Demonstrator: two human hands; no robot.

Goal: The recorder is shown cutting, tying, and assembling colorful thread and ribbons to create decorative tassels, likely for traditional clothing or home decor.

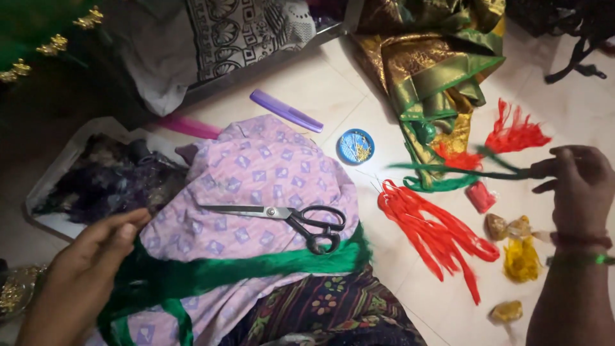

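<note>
The left hand (90, 253) sits low at the left edge of the view, its fingers and thumb drawn together and pinching one end of a thick bundle of green thread (256, 266) that runs from the hand rightward across the person's lap, over a lilac printed cloth (269, 173). On that cloth, just above the green bundle and touching it at the handles, lies a pair of black-handled scissors (291, 218) with the blades shut and pointing left. The right hand (576, 182) is out at the right edge, fingers closed on the end of a thin dark green strand (461, 170) that stretches leftward above the floor — blurred red tassels (512, 134) hang about it. Below that strand a loose bunch of red threads (435, 234) lies on the pale tiled floor (307, 83), with a small red packet (480, 195) and crumpled yellow wrappers (520, 259) just beside it. A round blue tin of pins (355, 146) rests between the lilac cloth and a heap of green and gold silk fabric (435, 64). A purple comb (286, 110) lies farther back — and a tray of dark cloth (96, 182) sits at the left.
</note>
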